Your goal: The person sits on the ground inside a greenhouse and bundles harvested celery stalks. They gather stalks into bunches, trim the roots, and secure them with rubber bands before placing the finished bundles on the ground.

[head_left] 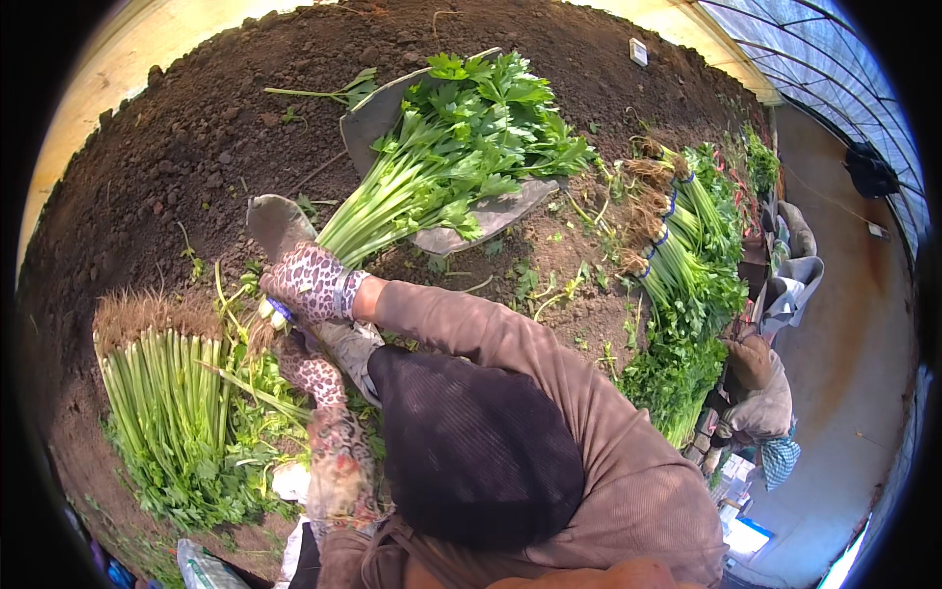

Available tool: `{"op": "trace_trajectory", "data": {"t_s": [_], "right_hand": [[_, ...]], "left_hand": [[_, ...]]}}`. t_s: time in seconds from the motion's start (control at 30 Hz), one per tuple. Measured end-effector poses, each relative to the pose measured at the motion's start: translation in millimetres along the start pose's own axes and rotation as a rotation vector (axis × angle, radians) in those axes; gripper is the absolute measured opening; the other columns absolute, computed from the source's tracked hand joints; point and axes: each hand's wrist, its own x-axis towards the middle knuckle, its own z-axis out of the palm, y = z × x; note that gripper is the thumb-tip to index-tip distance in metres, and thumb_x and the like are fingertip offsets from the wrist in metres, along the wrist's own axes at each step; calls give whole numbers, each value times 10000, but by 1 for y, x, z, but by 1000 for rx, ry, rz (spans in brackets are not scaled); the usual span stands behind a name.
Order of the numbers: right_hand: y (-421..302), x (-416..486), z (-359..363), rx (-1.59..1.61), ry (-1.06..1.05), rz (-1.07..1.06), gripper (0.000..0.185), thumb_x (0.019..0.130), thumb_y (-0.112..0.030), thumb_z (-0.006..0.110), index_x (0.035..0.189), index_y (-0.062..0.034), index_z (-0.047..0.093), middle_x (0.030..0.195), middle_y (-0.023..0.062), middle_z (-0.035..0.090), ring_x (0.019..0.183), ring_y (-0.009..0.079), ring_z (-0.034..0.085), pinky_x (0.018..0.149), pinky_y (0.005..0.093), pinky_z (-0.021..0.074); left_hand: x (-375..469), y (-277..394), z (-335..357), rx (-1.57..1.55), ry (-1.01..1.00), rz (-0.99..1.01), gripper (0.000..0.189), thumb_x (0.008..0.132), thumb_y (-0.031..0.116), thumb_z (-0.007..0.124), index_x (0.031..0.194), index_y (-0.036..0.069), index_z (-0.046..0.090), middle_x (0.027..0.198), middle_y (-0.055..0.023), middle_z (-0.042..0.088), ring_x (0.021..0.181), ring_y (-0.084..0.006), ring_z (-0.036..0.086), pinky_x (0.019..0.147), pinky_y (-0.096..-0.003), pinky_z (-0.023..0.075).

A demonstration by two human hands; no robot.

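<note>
My right hand, in a leopard-print glove, grips a celery bunch near its root end. A blue band circles the pale stalk bases beside my fingers. The leafy tops fan out over a grey sheet on the soil. Just below the band is my left hand, also in a leopard-print glove, close to the brown roots. Its fingers are partly hidden, so its hold is unclear. Unbound celery lies in a row at the left, roots pointing away from me.
Several blue-banded celery bunches are heaped at the right. Another person is bent over beyond them. My dark-clad knee rises in front. Loose soil stretches ahead, with a small white box. A plastic bag lies lower left.
</note>
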Motion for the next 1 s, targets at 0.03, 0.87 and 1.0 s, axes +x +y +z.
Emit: {"op": "trace_trajectory", "data": {"t_s": [0.03, 0.87, 1.0], "right_hand": [[1, -3, -4, -13, -33, 31, 265, 649, -175, 805, 856, -55, 691, 740, 143, 693, 764, 333, 705, 689, 442, 546], [-13, -2, 0, -65, -125, 132, 478, 645, -229, 835, 1080, -123, 667, 978, 102, 672, 916, 303, 664, 800, 433, 526], [-11, -8, 3, -93, -66, 151, 450, 682, -179, 789, 1106, -96, 664, 1163, 134, 640, 1073, 309, 626, 917, 424, 505]], "left_hand": [[-9, 12, -3, -72, 97, -76, 496, 936, 410, 629, 919, -80, 705, 811, -214, 670, 787, -337, 626, 803, -463, 485], [50, -39, 31, -348, -524, 253, 384, 981, 260, 499, 1319, 79, 524, 1290, -183, 582, 1169, -342, 575, 1056, -512, 392], [26, 5, -4, -231, -560, 58, 362, 1014, 230, 491, 1326, 50, 524, 1262, -167, 573, 1156, -292, 557, 1000, -439, 442]]}}
